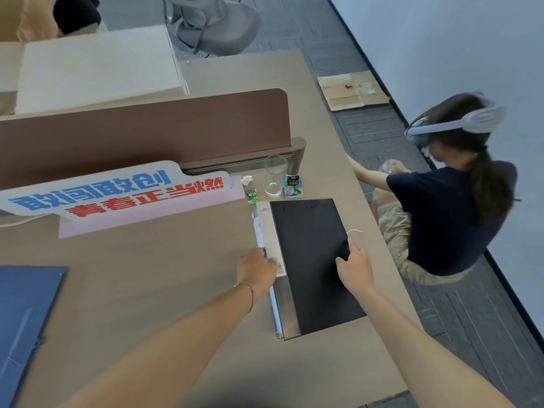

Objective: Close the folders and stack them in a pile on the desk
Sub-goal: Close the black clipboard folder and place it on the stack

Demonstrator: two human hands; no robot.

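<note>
A tan wooden table (pixel 147 290) fills the view, backed by a brown partition (pixel 147 134), with grey carpet and a pale wall to the right. The black folder (pixel 312 260) lies closed near the table's right edge, atop a grey one (pixel 272 231). The left hand (pixel 259 269) presses the stack's left edge; the right hand (pixel 353 266) rests flat on the black cover, fingers spread. A blue folder (pixel 26 319) lies far left. Beyond stand a glass (pixel 275 178), small packets and a lettered sign (pixel 117 189). A seated person (pixel 447 207) wearing a headset is beside the table.
</note>
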